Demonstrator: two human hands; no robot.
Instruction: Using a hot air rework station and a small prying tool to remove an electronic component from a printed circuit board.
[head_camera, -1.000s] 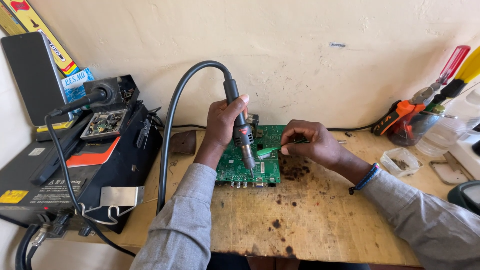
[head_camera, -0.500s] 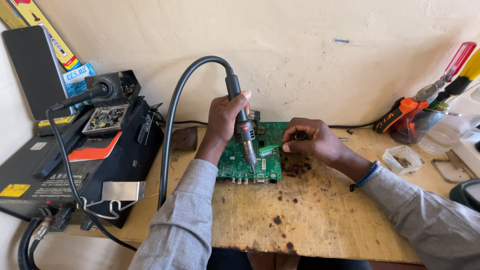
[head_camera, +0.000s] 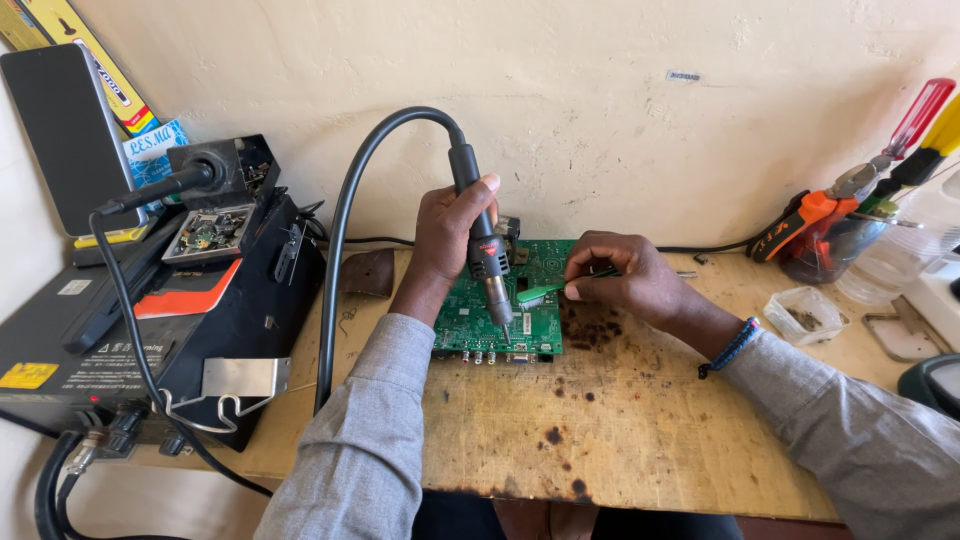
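Hot-air wand and tweezers met over the circuit board.

Your left hand (head_camera: 452, 222) was wrapped around the wand (head_camera: 482, 240), held nearly upright, nozzle down over the green board (head_camera: 540, 268) lying flat on the wooden bench (head_camera: 640, 420). Your right hand (head_camera: 615, 280) pinched green tweezers (head_camera: 548, 292), tips pointing left, just beside the nozzle.

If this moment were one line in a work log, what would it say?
left hand: grips hot-air wand, nozzle down over green circuit board | right hand: holds green tweezers at board | surface: stained wooden bench
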